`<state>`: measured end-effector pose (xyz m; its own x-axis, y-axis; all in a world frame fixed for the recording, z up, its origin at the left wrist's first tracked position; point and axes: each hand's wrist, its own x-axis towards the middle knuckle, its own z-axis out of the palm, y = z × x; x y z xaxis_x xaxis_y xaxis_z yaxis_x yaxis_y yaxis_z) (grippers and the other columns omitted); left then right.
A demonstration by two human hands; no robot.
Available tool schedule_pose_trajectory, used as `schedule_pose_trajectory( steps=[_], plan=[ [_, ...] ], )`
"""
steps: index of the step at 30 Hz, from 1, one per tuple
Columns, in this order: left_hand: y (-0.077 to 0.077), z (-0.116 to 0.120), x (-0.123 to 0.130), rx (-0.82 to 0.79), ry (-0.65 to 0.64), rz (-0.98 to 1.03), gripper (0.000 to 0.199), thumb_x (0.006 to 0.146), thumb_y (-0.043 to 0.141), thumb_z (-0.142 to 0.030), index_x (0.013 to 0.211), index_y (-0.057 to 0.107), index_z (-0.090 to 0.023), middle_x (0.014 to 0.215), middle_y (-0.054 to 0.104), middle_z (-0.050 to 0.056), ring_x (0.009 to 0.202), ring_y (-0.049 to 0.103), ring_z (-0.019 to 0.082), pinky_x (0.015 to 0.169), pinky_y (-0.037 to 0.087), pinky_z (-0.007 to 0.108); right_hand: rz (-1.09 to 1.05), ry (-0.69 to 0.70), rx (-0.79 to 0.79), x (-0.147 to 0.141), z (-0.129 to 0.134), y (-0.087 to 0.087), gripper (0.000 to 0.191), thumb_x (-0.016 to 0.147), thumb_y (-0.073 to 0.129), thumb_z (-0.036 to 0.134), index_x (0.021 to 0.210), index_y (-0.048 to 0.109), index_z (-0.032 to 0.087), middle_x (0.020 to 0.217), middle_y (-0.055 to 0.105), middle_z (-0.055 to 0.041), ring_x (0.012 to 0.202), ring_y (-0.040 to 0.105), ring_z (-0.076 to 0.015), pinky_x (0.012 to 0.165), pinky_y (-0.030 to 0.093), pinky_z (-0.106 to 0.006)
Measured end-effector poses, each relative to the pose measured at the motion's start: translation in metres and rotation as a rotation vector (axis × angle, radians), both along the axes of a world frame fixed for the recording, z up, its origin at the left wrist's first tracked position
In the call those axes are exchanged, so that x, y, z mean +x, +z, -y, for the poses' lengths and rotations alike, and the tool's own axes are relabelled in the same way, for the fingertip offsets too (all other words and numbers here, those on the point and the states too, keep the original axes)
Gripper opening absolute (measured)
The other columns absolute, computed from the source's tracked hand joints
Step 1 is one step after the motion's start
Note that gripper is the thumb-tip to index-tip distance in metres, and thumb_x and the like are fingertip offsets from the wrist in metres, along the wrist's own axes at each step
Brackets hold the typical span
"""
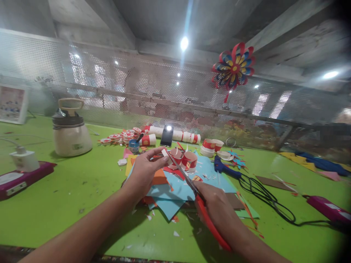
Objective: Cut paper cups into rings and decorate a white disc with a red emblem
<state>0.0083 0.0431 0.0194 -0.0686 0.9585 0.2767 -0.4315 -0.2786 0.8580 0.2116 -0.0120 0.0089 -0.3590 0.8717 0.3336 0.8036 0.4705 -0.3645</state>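
1. Bare forearms [87, 233] stretch up from the bottom edge, over a green table [115, 228] dotted with paper scraps.
2. Right hand [215, 197]: the fingers are wrapped around the red handles of a pair of scissors [203, 211], whose blades point up and left toward the other hand.
3. Left hand [144, 171]: thumb and fingers pinch a small paper piece [165, 153], white with a red edge, raised above the work pile. The blade tips reach close to it (whether they touch, I cannot tell).
4. Beneath and between the hands lie blue paper sheets [175, 191], layered with other colours and littered with offcuts. Red-and-white paper rings [189, 161] stand toward their far side, just beyond the scissors.
5. To the right of the sheets is a blue glue gun [227, 168], its black cord [263, 199] looping over the table toward a purple power strip [326, 210].
6. Farther back, a dark phone [166, 136] leans against a long white tube [183, 135] with red bands; a small blue jar [134, 146] stands to its left, near a heap of red-and-white discs [127, 136].
7. Well to the left stands a pale spray bottle [71, 140]; a colourful paper flower [234, 68] hangs high on the right.
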Motion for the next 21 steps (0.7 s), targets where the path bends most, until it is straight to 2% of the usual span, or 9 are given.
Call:
schedule_pose_trajectory(
  steps=[6, 10, 16, 21],
  plan=[
    [-0.001, -0.002, 0.000, 0.002, -0.006, 0.003, 0.038, 0.063, 0.083, -0.022, 0.098, 0.072, -0.015, 0.092, 0.074, 0.010, 0.078, 0.068, 0.021, 0.081, 0.053, 0.039, -0.033, 0.017, 0.010, 0.001, -0.001, -0.003, 0.018, 0.080, 0.040, 0.011, 0.073, 0.055, 0.018, 0.065, 0.059, -0.0021, 0.060, 0.049, -0.0162, 0.056, 0.030, -0.025],
    [0.000, -0.002, 0.000, -0.008, -0.012, 0.020, 0.042, 0.063, 0.084, -0.022, 0.101, 0.071, -0.013, 0.093, 0.073, 0.010, 0.079, 0.068, 0.021, 0.084, 0.053, 0.040, -0.044, 0.040, 0.080, 0.003, -0.004, -0.009, 0.015, 0.079, 0.042, 0.012, 0.072, 0.054, 0.018, 0.061, 0.055, 0.0000, 0.056, 0.046, -0.0144, 0.054, 0.028, -0.024],
    [0.001, 0.001, 0.001, -0.007, -0.033, 0.026, 0.042, 0.063, 0.084, -0.023, 0.102, 0.070, -0.013, 0.091, 0.074, 0.010, 0.077, 0.068, 0.020, 0.081, 0.053, 0.039, -0.045, 0.081, 0.121, 0.005, -0.006, -0.013, 0.017, 0.076, 0.041, 0.010, 0.076, 0.056, 0.017, 0.060, 0.056, 0.0002, 0.054, 0.046, -0.0137, 0.053, 0.028, -0.023],
    [-0.001, 0.000, 0.001, 0.007, -0.067, 0.004, 0.041, 0.064, 0.083, -0.025, 0.101, 0.070, -0.013, 0.087, 0.074, 0.010, 0.076, 0.068, 0.020, 0.078, 0.053, 0.037, -0.033, 0.054, 0.161, 0.005, -0.007, -0.013, 0.013, 0.075, 0.043, 0.012, 0.073, 0.055, 0.017, 0.058, 0.055, 0.0007, 0.052, 0.046, -0.0140, 0.051, 0.027, -0.023]
  ],
)
